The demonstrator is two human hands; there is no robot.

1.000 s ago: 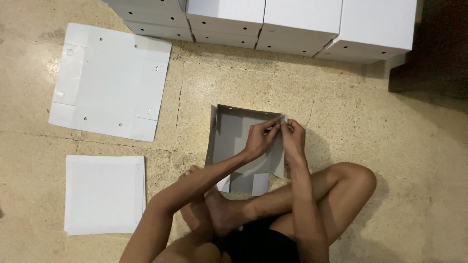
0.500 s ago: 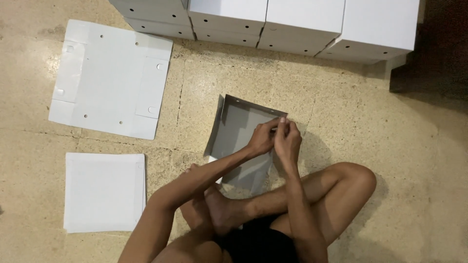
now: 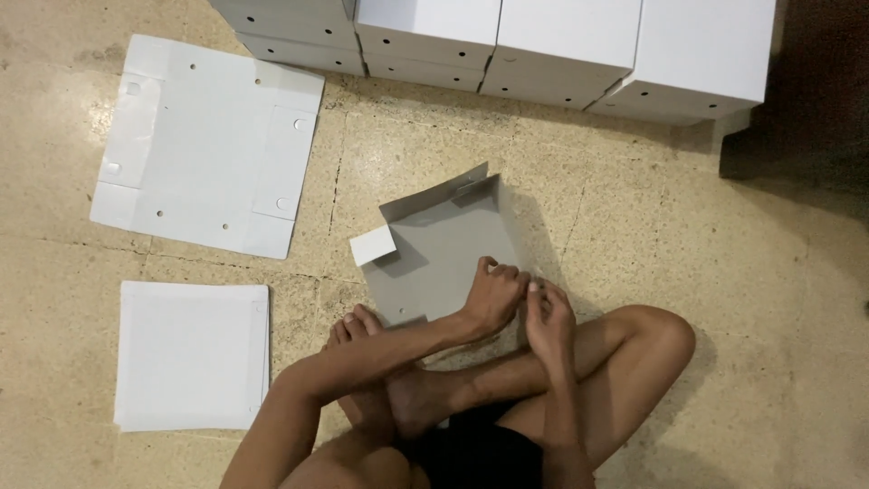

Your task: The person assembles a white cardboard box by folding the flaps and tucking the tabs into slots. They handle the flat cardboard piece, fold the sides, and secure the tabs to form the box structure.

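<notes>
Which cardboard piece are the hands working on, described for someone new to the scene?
Below the row of white boxes, on the floor before the seated person's crossed legs, lies the half-folded box. Unlike the flat white sheets at left, it shows grey inside with raised walls.

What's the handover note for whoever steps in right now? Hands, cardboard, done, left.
Left hand: on the near right edge of the grey box blank, fingers curled over it.
Right hand: beside the left, pinching the same edge.
Box blank: on the floor in front of the crossed legs, grey side up, far wall and right wall raised, one white flap folded in at the left.
Done: two walls partly up; finished white boxes stacked at the far side.
Left: near and left sides of the blank still flat. One unfolded blank and a stack of flat sheets lie to the left, untouched.
</notes>
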